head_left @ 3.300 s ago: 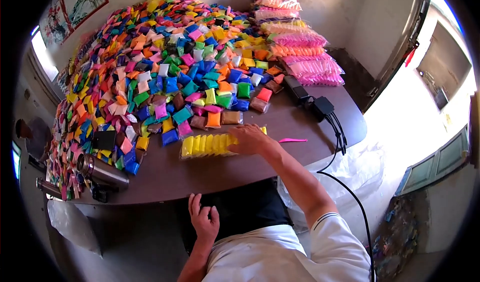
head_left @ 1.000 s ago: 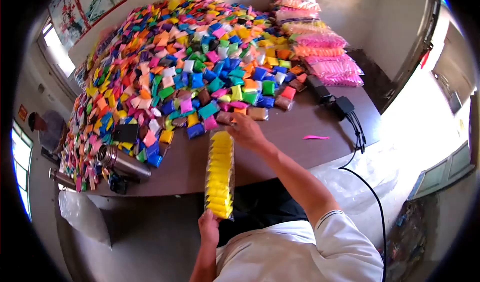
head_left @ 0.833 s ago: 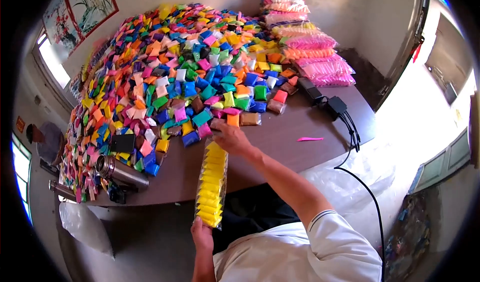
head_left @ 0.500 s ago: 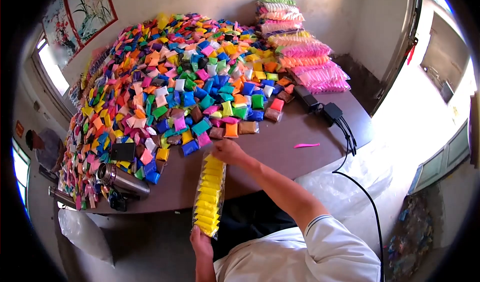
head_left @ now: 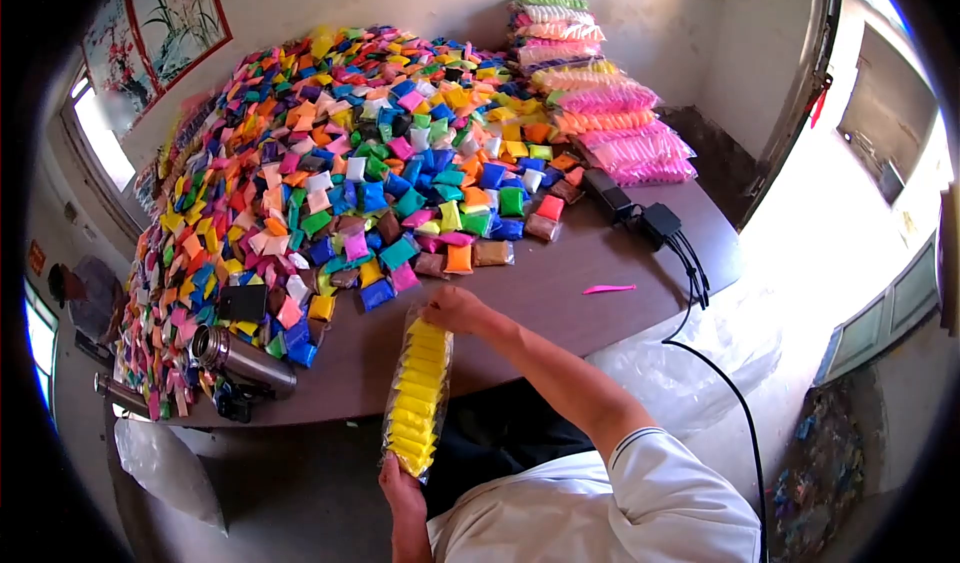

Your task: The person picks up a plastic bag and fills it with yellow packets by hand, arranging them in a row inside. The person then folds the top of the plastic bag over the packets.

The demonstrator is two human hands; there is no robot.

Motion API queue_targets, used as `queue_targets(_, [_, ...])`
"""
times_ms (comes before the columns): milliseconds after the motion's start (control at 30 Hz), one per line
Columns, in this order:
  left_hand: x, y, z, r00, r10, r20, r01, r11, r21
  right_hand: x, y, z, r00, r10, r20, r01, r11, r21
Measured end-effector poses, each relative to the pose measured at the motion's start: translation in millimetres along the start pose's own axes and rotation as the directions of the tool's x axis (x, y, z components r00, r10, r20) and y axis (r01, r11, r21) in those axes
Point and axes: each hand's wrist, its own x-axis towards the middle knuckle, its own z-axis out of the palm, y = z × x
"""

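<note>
A long clear plastic bag point(head_left: 418, 388) filled with a row of small yellow packets hangs between my two hands, slanting over the table's front edge. My left hand point(head_left: 403, 488) grips its lower end, with the thumb on the front. At the upper end, my right hand point(head_left: 455, 310) is closed on the bag's top edge. Just beyond my right hand lie loose colourful packets, among them an orange packet point(head_left: 458, 259) and a blue packet point(head_left: 377, 295).
A huge heap of small packets point(head_left: 330, 183) covers the table's left and back. Filled bags point(head_left: 635, 148) are stacked at the back right. Black adapters point(head_left: 655, 225) with cables, a pink plastic tool point(head_left: 609, 289), a steel flask point(head_left: 245, 358) and a dark flat box point(head_left: 243, 303) lie on the table point(head_left: 540, 313).
My right hand has shifted slightly down at the bag's top. The bag stays held at both ends, and the view has moved a little.
</note>
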Motion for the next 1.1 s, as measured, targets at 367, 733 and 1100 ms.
queue_targets(367, [-0.8,4.2,1.7,1.0,-0.011,0.0,0.011,0.998,0.061,-21.7,-11.4,2.8,0.98,-0.062,-0.19,0.065,0.998,0.011])
queue_targets(733, [1.8,36.0,31.7,1.0,0.002,-0.021,0.001,0.991,0.137,-37.1,-5.5,-26.1,0.899,-0.108,-0.424,0.166,0.981,0.103])
queue_targets(1100, [38.7,43.6,103.0,0.998,-0.028,-0.05,0.038,0.979,0.199,-30.7,71.2,-72.9,0.861,0.057,-0.505,0.117,0.945,0.306])
